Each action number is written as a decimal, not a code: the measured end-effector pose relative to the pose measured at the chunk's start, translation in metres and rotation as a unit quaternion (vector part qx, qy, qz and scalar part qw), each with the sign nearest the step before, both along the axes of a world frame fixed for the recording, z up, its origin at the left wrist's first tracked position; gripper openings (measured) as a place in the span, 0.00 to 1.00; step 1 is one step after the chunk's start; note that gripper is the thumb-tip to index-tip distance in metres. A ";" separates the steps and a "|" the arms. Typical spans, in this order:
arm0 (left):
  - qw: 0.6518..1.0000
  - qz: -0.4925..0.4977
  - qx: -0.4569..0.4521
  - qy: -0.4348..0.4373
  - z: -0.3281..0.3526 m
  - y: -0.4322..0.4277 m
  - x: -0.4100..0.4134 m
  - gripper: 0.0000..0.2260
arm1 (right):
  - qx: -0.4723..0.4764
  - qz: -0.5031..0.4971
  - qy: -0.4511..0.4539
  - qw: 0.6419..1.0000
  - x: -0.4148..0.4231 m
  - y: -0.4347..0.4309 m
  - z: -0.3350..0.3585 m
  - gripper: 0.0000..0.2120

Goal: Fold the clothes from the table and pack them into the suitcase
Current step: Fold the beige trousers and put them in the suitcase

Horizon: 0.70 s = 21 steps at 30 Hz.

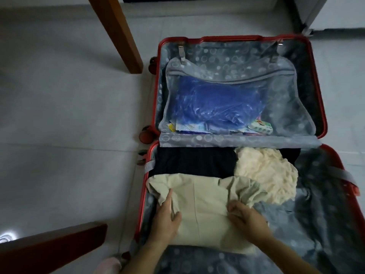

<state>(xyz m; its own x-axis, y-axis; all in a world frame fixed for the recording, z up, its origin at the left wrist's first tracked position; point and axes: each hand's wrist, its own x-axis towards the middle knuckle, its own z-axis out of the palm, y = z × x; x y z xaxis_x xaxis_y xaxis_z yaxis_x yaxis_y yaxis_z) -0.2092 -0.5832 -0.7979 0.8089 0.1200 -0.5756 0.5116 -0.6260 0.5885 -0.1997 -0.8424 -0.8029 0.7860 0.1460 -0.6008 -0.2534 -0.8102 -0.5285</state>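
A red suitcase (321,107) lies open on the floor, its grey patterned lining showing. In the near half lies a folded pale beige garment (205,204). My left hand (167,216) rests flat on the garment's left edge with straight fingers. My right hand (246,214) pinches the fabric at the garment's right side with curled fingers. A folded dark navy garment (193,161) lies behind the beige one. A crumpled cream garment (266,171) sits to the right of it.
The far half's mesh pocket holds a blue plastic bag (213,103) and a small box (260,126). A wooden table leg (120,34) stands at the far left of the suitcase. A brown wooden edge (51,248) is at the near left. Grey tiled floor (65,119) lies left.
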 end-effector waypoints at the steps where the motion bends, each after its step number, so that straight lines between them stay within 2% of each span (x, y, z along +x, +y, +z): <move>1: 1.000 0.000 0.006 0.008 -0.009 0.003 -0.001 0.32 | 0.001 0.017 0.006 1.000 0.004 -0.003 -0.010 0.19; 6: 0.999 0.016 0.032 0.015 -0.027 0.007 0.004 0.30 | -0.010 0.066 0.051 0.996 0.013 0.000 -0.018 0.05; 7: 0.999 0.023 0.032 0.019 -0.026 0.006 0.006 0.29 | -0.004 0.071 0.057 0.996 0.013 -0.002 -0.019 0.05; 8: 0.999 0.030 0.037 0.023 -0.022 0.005 0.008 0.27 | -0.021 0.090 0.042 0.995 0.013 -0.001 -0.014 0.14; 9: 0.998 0.030 0.054 0.024 -0.014 0.004 0.009 0.25 | -0.045 0.116 -0.012 0.992 0.013 -0.003 -0.012 0.26; 10: 0.996 0.019 0.085 0.027 -0.004 0.002 0.008 0.22 | -0.099 0.148 -0.101 0.979 0.013 -0.007 -0.004 0.31; 11: 0.992 0.011 0.122 0.022 0.007 0.000 0.004 0.20 | -0.129 0.175 -0.172 0.961 0.012 -0.011 0.005 0.31; 12: 0.986 0.008 0.164 0.004 0.018 -0.002 -0.001 0.19 | -0.155 0.184 -0.169 0.956 0.009 -0.013 0.020 0.32; 14: 0.972 0.022 0.217 -0.083 0.032 -0.011 -0.019 0.21 | -0.166 0.217 -0.191 0.943 -0.001 -0.018 0.028 0.27; 16: 0.967 0.009 0.198 -0.160 0.041 -0.026 -0.033 0.24 | -0.143 0.221 -0.188 0.946 -0.013 -0.019 0.030 0.26; 18: 0.976 -0.081 0.178 -0.097 0.038 -0.038 -0.037 0.27 | -0.157 0.298 -0.194 0.922 -0.021 -0.009 0.023 0.31; 21: 0.970 -0.131 0.196 0.056 0.010 -0.031 -0.029 0.34 | -0.131 0.305 -0.095 0.938 -0.016 -0.002 0.003 0.37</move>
